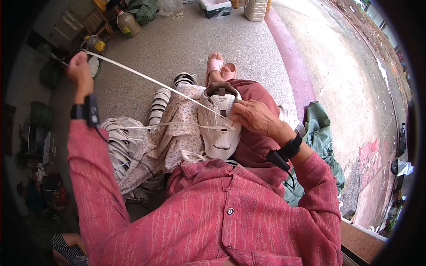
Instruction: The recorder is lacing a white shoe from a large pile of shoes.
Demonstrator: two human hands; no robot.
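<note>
A white sneaker lies on my lap, its heel opening pointing away from me. From its lacing area a flat white shoelace runs taut up to the far left. My left hand, raised with the arm stretched out, is closed on that lace's end. Fingers of my right hand are bent against the sneaker's right side, by the eyelets, gripping its edge; the fingertips are partly hidden. A second stretch of lace hangs slack from the sneaker toward the left, over a flowered cloth on my leg.
Left of my leg lie a bundle of white laces and a row of stacked shoes. A green sheet is bunched at right. Plastic jugs stand at the far left, and a white box at the back.
</note>
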